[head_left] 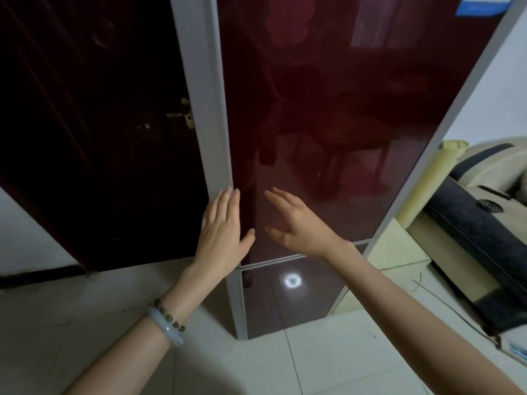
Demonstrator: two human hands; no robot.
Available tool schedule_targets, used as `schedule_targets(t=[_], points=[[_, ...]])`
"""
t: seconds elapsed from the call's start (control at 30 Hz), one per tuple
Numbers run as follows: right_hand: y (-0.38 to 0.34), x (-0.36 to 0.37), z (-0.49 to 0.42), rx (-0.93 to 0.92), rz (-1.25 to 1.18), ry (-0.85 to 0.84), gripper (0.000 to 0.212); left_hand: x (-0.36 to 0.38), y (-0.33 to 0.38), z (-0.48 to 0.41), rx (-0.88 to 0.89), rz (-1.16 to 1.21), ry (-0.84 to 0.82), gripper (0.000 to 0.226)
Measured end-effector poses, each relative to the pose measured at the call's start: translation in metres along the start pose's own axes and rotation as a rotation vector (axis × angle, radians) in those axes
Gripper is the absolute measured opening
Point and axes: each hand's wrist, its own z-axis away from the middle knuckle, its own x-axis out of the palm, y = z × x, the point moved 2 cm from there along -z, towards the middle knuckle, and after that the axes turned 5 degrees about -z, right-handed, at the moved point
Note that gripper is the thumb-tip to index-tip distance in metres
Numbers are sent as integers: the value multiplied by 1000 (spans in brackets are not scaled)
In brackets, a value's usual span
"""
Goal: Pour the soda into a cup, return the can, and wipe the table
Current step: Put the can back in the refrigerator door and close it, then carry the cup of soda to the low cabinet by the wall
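Left hand (221, 232) flat, fingers straight, against the grey left edge of the fridge (342, 109) door. Right hand (296, 226) just beside it, fingers spread and relaxed, gripping nothing; contact with the glossy dark-red door unclear. Fridge shut ahead of both hands, contents hidden. Cannot tell where the can is. Two bracelets (168, 323) on the left wrist.

Readable text: we find none anywhere in view.
Blue sticker (482, 5): we see it at the top right corner of the fridge door (342, 109), any print on it too blurred for us to read.
Fridge door: we make out no brand or number.
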Motion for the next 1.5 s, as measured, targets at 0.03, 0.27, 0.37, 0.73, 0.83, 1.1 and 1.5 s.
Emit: schedule_targets(t=[0.03, 0.27, 0.37, 0.73, 0.83, 1.1, 1.5], points=[[1, -3, 11, 24, -8, 13, 74, 1, 6, 3, 34, 6, -8, 79], [22, -21, 114, 286, 2, 147, 77, 20, 75, 19, 234, 268, -158, 76], [32, -31, 170, 458, -20, 228, 75, 37, 113, 28, 292, 375, -269, 76], [55, -79, 372, 907, 14, 557, 69, 89, 292, 78, 580, 541, -542, 77], [62, -92, 428, 1003, 26, 621, 69, 100, 348, 99, 650, 555, -575, 76], [84, -130, 572, 1176, 36, 762, 68, 132, 492, 162, 770, 593, -683, 74], [125, -178, 710, 1360, 61, 969, 68, 178, 656, 210, 953, 598, -844, 73]])
